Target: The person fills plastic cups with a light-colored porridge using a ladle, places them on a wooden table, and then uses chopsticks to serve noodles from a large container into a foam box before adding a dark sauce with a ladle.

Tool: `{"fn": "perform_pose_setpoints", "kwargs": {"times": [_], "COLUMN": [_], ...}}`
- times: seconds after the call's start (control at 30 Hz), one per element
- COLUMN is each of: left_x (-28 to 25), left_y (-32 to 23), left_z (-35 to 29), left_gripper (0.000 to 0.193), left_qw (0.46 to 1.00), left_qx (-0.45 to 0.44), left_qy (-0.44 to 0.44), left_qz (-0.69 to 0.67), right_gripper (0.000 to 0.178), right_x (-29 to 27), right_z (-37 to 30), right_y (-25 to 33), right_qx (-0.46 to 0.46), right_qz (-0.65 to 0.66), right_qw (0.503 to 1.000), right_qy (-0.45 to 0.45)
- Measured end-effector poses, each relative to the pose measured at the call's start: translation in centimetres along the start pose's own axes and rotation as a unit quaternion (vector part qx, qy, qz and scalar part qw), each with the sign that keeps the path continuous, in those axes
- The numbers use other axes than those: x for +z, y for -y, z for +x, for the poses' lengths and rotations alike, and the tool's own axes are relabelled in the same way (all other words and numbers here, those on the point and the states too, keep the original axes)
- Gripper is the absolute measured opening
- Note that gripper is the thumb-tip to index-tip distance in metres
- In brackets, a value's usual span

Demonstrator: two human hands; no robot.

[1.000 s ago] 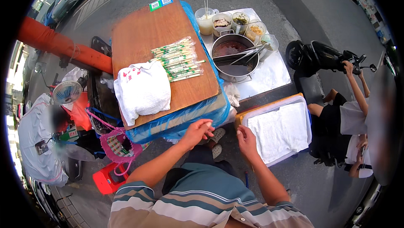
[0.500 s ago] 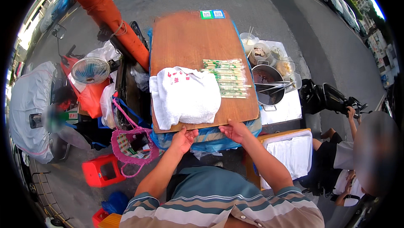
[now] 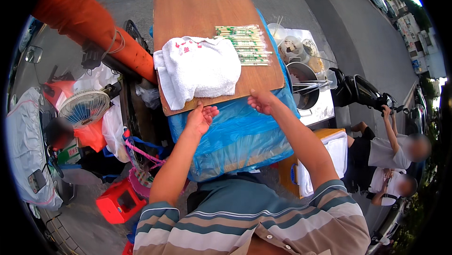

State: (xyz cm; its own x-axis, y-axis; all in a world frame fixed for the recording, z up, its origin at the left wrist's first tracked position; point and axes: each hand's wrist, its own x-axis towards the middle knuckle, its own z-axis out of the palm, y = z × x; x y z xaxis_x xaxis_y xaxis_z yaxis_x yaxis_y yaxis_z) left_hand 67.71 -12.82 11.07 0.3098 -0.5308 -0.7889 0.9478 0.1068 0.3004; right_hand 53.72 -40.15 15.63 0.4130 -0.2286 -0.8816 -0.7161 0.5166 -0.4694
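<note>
A brown wooden board (image 3: 188, 10) lies over a box wrapped in blue plastic (image 3: 230, 137), and its near part sits back from the box's near side. My left hand (image 3: 201, 118) is at the board's near edge, palm up, thumb at the rim and fingers curled. Farther right, my right hand (image 3: 263, 102) meets the same edge in a similar pose; what its fingers do under the rim is partly hidden. On the board rest a folded white towel (image 3: 202, 69) with red print and a row of several wrapped chopstick packets (image 3: 245, 45).
Right of the board stand a metal pot (image 3: 303, 74) with utensils and plastic tubs (image 3: 291, 45) of food. An orange wrapped pole (image 3: 94, 24) slants in from the left, near a fan (image 3: 84, 107). A red stool (image 3: 120, 202) is lower left; two people (image 3: 386, 154) are at right.
The board, with towel and chopsticks on it, has slid away from me with both hands at its edge. More of the blue plastic wrapping shows. My view has shifted too.
</note>
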Motion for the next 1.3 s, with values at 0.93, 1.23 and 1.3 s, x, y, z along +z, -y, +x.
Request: {"fn": "perform_pose_setpoints", "kwargs": {"times": [0.93,1.23,1.3], "left_x": [-7.4,0.5,1.7], "left_y": [9.6,-4.7,-7.6], "left_z": [-17.8,-14.2,-12.1], "left_gripper": [0.015,0.021,0.021], "left_qw": [0.407,0.645,0.724], "left_qx": [0.315,0.46,0.399], "left_qy": [0.196,-0.103,-0.043], "left_qz": [0.835,0.602,0.561], "right_gripper": [0.013,0.015,0.017], "right_x": [-12.6,-13.1,-12.0], "right_z": [-16.4,-8.3,-6.5], "right_y": [-8.0,3.4,5.3], "right_qx": [-0.451,-0.393,-0.353], "right_qz": [-0.707,-0.453,-0.401], "right_qw": [0.545,0.783,0.827], "right_qy": [-0.011,-0.168,-0.177]}}
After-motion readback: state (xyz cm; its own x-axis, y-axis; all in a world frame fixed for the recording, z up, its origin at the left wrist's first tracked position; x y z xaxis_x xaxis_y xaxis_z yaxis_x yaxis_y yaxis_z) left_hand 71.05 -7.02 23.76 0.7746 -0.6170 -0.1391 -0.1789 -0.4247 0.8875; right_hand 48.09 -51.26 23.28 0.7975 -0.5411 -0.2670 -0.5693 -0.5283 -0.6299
